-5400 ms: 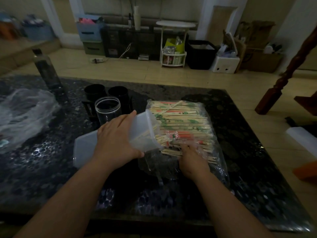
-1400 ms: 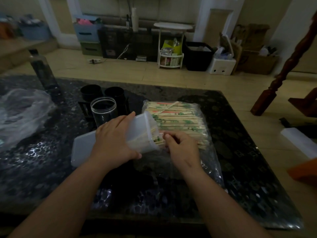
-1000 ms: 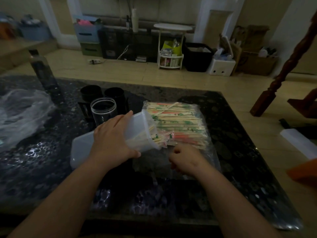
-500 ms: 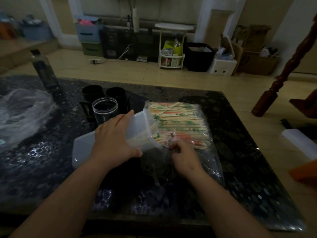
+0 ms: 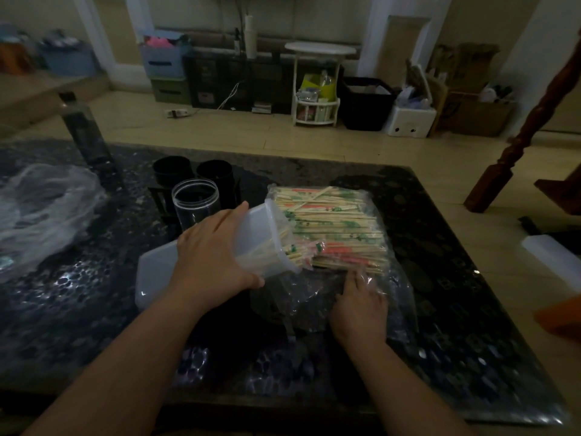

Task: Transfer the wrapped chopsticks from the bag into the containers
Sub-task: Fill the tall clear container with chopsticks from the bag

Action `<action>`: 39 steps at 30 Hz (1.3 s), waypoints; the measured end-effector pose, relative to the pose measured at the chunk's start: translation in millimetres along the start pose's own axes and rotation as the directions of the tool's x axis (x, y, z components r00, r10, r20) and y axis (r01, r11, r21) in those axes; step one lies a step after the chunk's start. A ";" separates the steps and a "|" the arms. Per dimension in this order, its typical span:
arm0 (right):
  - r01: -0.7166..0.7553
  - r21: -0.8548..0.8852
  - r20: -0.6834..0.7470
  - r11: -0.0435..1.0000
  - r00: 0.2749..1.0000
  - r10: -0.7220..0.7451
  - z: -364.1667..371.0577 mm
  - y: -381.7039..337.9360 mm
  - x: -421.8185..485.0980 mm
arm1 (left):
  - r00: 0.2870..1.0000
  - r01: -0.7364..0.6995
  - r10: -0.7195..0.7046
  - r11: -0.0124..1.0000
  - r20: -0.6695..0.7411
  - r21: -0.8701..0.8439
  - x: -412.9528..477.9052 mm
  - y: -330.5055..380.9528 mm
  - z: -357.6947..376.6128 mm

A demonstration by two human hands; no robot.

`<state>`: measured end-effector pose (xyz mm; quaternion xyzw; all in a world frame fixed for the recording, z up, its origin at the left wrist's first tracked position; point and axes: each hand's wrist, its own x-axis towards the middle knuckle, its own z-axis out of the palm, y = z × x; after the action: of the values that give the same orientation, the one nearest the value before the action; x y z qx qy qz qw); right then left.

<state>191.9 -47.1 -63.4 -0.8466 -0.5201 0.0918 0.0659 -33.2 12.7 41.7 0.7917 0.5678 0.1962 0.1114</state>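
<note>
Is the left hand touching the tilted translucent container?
Touching. The head view shows the left hand wrapped over the container, fingers across its top and thumb against its near side.

Right hand [image 5: 358, 305]: left the container [image 5: 261, 234] mouth, drew back toward the person, settled on the bag [image 5: 399, 297] at the near edge of the chopsticks [image 5: 339, 228]. Container: gained wrapped pairs, ends protruding.

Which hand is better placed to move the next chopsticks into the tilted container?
Right. The right hand rests at the bag with fingertips beside the chopsticks; the left hand is busy gripping the tilted container.
</note>
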 end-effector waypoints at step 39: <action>0.251 -0.021 0.088 0.968 0.965 -0.249 -8.0 -26.3 52.9 | 0.998 0.052 -0.053 0.998 -0.045 -0.026 10.2 -15.3 -6.1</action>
<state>194.2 11.8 -54.8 -0.7705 -0.6265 0.1104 0.0413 -46.1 27.1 42.9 0.7702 0.5884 0.2185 0.1135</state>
